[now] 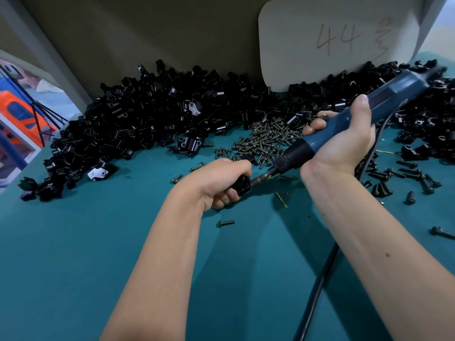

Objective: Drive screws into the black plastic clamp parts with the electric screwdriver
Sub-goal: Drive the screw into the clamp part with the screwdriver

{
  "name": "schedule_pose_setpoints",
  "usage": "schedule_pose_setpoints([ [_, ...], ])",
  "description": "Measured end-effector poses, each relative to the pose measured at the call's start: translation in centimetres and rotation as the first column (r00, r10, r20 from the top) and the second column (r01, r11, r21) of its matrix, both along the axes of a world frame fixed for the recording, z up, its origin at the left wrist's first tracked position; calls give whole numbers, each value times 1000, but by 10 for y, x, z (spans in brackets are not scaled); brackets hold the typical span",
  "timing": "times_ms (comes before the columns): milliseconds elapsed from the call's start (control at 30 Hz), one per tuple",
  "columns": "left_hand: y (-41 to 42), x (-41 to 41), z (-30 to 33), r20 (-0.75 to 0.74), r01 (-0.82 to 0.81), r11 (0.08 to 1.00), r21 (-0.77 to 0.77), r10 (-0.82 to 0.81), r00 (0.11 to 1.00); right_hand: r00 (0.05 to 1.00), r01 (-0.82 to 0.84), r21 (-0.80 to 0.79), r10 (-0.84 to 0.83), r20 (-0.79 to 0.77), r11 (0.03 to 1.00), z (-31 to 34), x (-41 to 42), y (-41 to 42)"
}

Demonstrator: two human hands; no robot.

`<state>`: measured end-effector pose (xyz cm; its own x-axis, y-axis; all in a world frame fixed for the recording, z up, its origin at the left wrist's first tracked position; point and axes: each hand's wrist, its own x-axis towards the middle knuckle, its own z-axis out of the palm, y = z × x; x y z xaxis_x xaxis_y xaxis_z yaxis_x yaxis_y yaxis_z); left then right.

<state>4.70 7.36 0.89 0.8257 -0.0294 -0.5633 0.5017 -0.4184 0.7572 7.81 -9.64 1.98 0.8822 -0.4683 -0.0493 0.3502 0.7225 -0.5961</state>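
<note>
closest to you the black cord (pixel 317 291) runs up the teal table (pixel 73 242). your left hand (pixel 221 183) is curled tight round a black clamp part (pixel 242 185), held just above the table. your right hand (pixel 344 141) is wrapped round the blue electric screwdriver (pixel 349 121), its bit (pixel 262 177) pushed into that part. behind them sits the screw pile (pixel 268 139), then the big heap of clamp parts (pixel 138 119) against the wall.

The worktop (pixel 73 242) is plain teal; the clamp parts (pixel 138 119) are glossy black; the screwdriver (pixel 344 121) is dark blue with a black nose; the screws (pixel 266 139) are dull grey.
</note>
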Motion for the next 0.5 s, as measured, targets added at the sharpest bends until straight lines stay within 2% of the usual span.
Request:
schedule_pose_setpoints([
  [500,-1,-2,3,-9,-10,1000,16,10,1000,1000,22,-2,-22,6,1000,-1,0,2],
])
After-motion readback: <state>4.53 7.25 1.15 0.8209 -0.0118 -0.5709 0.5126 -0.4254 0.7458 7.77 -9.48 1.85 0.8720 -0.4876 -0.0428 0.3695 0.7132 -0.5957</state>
